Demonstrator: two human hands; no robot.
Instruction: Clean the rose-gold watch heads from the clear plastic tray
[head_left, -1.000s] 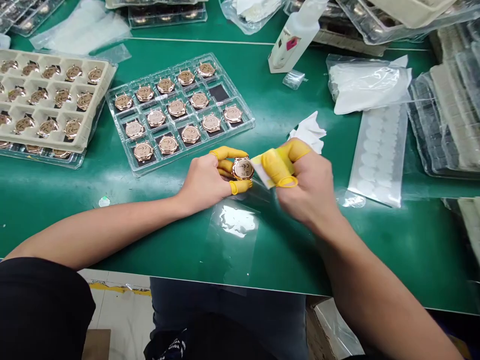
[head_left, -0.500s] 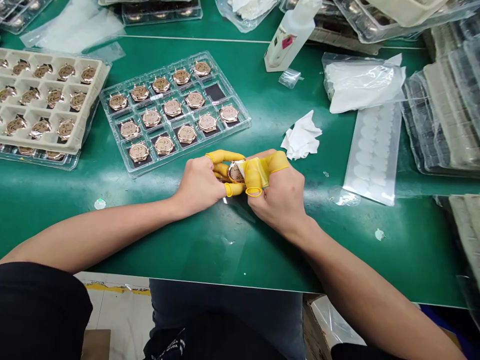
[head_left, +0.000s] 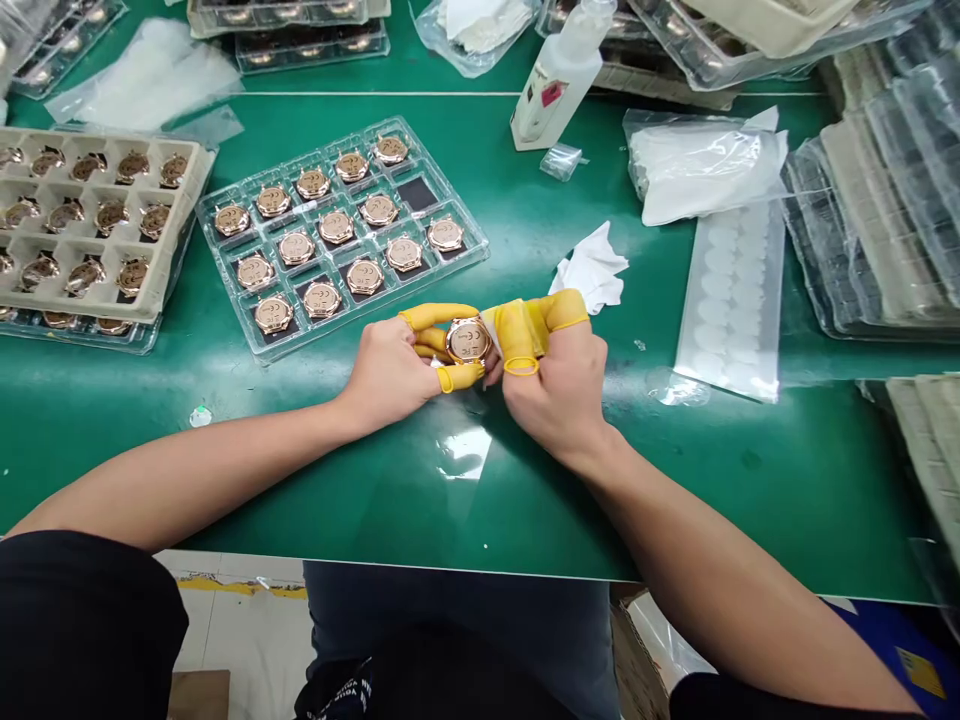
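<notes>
A watch held in the left hand, with a white cloth at its right edge.
The left hand [head_left: 394,368] grips the watch [head_left: 469,342] by its rim, engraved back up, thumb on the near side and yellow-covered fingers on the far side, above the near middle of the green table [head_left: 405,530]. The right hand [head_left: 555,375] pinches the white cloth [head_left: 490,322] in yellow-covered fingers; whether it touches the watch I cannot tell. A clear tray [head_left: 300,338] of watches lies to the far left, a crumpled tissue [head_left: 592,268] just beyond the right hand, and a bottle [head_left: 553,88] farther off.
</notes>
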